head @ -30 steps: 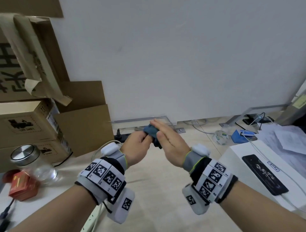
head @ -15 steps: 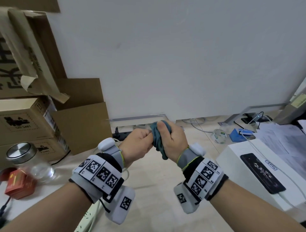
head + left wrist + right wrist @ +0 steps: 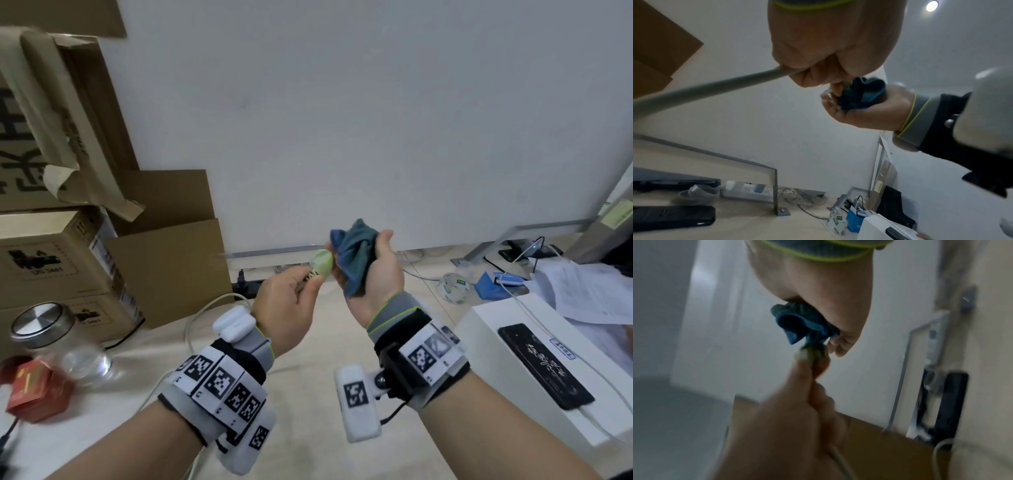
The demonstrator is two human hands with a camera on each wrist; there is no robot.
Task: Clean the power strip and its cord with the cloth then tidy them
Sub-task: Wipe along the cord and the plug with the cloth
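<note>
— What has changed since half a second ago?

— Both hands have turned and drawn slightly apart: the blue-green cloth, which was squeezed between them, now sits bunched in the upturned right palm, and a pale plug has come into view at the left fingertips.

— How is the left hand (image 3: 287, 301) gripping?

— Its fingers are curled round the pale grey round power cord (image 3: 711, 88), pinching it just behind the pale greenish-white plug (image 3: 322, 265) at its end. From that fist the cord runs down and left toward the beige tabletop (image 3: 315, 342).

— And the right hand (image 3: 373, 274)?

— Palm up, fingers and thumb curled round the crumpled blue-green microfibre cloth (image 3: 356, 257). The cloth touches the plug tip; the right wrist view is blurred, so I cannot tell whether it wraps the tip.

— Where is the strip itself?

— Only a white edge shows at the near left of the table, under the left forearm. Both hands hover above the table's middle, near the white partition wall (image 3: 376, 120).

— Anything else around?

— Brown cardboard boxes (image 3: 51, 260) stacked far left, a clear glass jar with a steel lid (image 3: 48, 332) near left, a white box (image 3: 534, 370) with a black phone (image 3: 544, 366) on it at the right.
</note>
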